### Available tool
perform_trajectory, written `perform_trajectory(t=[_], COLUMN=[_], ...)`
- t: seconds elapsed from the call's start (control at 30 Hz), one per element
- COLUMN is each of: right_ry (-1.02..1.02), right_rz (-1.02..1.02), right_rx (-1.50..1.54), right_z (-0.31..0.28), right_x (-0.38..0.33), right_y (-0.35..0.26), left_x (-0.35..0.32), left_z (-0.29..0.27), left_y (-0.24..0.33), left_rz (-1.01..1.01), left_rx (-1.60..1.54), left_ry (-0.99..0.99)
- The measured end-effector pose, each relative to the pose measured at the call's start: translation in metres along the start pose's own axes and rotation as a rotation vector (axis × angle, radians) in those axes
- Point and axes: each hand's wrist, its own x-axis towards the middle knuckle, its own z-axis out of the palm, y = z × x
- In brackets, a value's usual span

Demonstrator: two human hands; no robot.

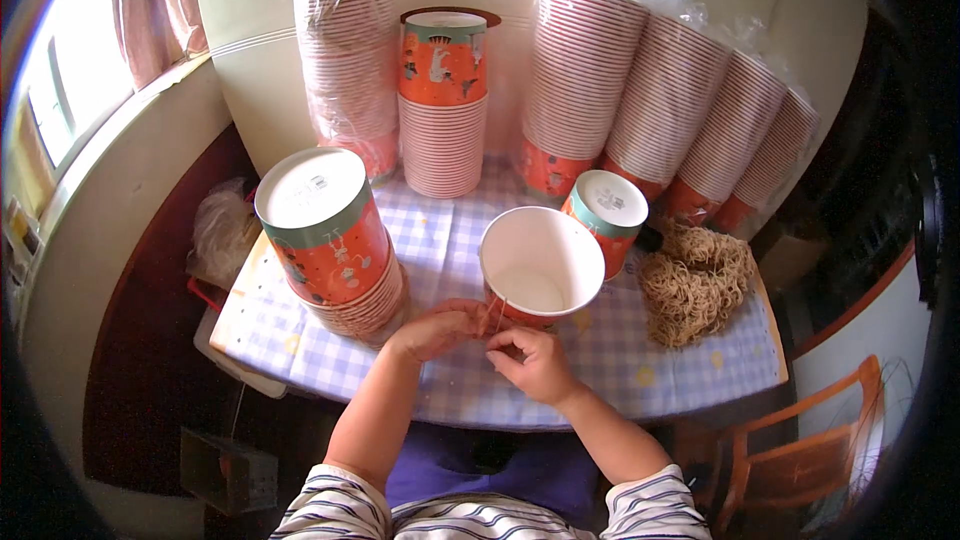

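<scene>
White, dark-striped sleeves [335, 502] lead to both hands. Right hand [530, 365] seems pinched on a thin pale strand [503, 312]; left hand's [440, 328] grip I cannot tell. White-lined orange paper bucket [543, 260] stands just beyond the fingers. Likely step: working the strand, calling for fine fingertip control. Tan stringy tangle [697, 285] lies rightward; orange-and-green upturned stack [335, 250] limits leftward room.

We hold our left hand [452, 326] and right hand [535, 364] close together by a thin strand [502, 314], before an open paper bucket [543, 262].

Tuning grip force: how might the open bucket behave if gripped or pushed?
Probably light: the open bucket looks thin-walled, inside bottom visible. May dent when squeezed; nothing visible braces its walls. Might tip: mouth wider than bottom.
</scene>
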Motion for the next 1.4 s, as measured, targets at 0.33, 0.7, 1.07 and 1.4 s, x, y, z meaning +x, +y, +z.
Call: perform_trajectory(t=[0.33,0.7,1.07,1.4], right_ry=[-0.182,-0.065,0.272,0.334], right_rz=[0.486,-0.025,-0.186,-0.164], right_rx=[0.545,-0.368,-0.245,-0.323], right_z=[0.014,-0.022,-0.013,-0.013], right_x=[-0.024,-0.02,-0.016,-0.013], right_y=[0.026,-0.006,0.031,0.049], left_x=[0.003,0.004,0.003,0.006], left_z=[0.003,0.005,0.007,0.009], left_y=[0.001,-0.001,0.002,0.003], left_rz=[0.024,-0.022,-0.099,-0.107], left_rx=[-0.061,-0.062,0.046,0.03], left_ry=[-0.065,-0.109,-0.011,0.119])
